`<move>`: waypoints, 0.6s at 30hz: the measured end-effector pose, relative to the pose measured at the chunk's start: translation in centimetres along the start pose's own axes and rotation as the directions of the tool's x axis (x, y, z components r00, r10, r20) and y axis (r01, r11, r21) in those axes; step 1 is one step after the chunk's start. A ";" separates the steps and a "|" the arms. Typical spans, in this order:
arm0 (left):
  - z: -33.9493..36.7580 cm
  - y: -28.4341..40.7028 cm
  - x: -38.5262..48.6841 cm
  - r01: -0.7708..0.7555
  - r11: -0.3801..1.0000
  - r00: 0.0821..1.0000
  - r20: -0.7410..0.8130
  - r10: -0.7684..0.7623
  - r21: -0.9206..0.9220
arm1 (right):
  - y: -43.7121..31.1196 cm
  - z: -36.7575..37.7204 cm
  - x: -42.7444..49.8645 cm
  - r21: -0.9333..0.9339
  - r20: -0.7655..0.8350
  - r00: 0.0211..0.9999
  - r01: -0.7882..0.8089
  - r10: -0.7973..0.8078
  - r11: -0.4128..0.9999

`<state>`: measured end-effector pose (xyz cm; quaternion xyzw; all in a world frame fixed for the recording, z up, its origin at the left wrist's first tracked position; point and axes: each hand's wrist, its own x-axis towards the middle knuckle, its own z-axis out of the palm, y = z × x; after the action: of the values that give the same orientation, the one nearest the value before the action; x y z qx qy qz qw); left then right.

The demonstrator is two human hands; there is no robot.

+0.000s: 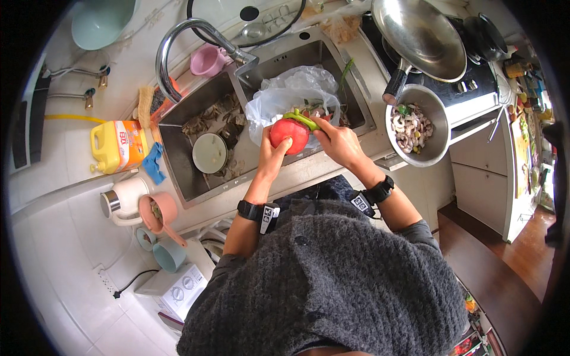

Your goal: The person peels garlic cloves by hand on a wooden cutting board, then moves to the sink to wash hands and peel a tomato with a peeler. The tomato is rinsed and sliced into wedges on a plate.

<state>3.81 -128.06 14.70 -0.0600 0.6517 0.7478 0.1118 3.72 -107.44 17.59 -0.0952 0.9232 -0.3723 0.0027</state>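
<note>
My left hand (273, 153) holds a large red round fruit or vegetable (291, 136), its kind not certain, over the front edge of the sink. My right hand (340, 142) grips a green peeler (303, 119), whose head lies against the top of the red thing. Beneath and behind them, a clear plastic bag (303, 86) with scraps in it lies in the right sink basin (307, 51). A green stalk (346, 73) leans over that basin's right side.
Left basin (176, 147) holds a pale bowl (209, 153) and dark, wet scraps. A chrome faucet (196, 24) arches above. At right, a steel bowl (441, 133) of cut meat stands below a steel pan (427, 40). A yellow jug (118, 147) and blue cloth (153, 163) lie left.
</note>
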 end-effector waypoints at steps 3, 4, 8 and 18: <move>-0.3 0.5 -0.4 -0.011 1.000 1.000 0.027 0.010 0.015 | 1.7 1.4 0.1 -0.089 0.070 0.996 -0.054 0.061 0.995; -0.2 0.8 -0.5 0.003 1.000 1.000 0.020 -0.004 0.031 | 2.6 1.8 0.4 -0.116 0.046 0.999 -0.023 0.029 0.993; 0.5 2.0 -0.3 -0.082 0.966 0.976 0.178 0.128 -0.245 | 5.1 3.3 0.4 -0.227 0.226 0.948 -0.175 0.226 0.958; -0.6 2.0 -0.6 0.018 0.912 0.977 0.200 0.071 -0.410 | 0.3 -3.2 0.0 0.292 0.113 0.976 -0.212 0.187 0.933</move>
<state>3.89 -128.92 16.67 0.0064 0.4659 0.8712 0.1549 3.40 -105.09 19.69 -0.0150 0.8592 -0.5027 0.0937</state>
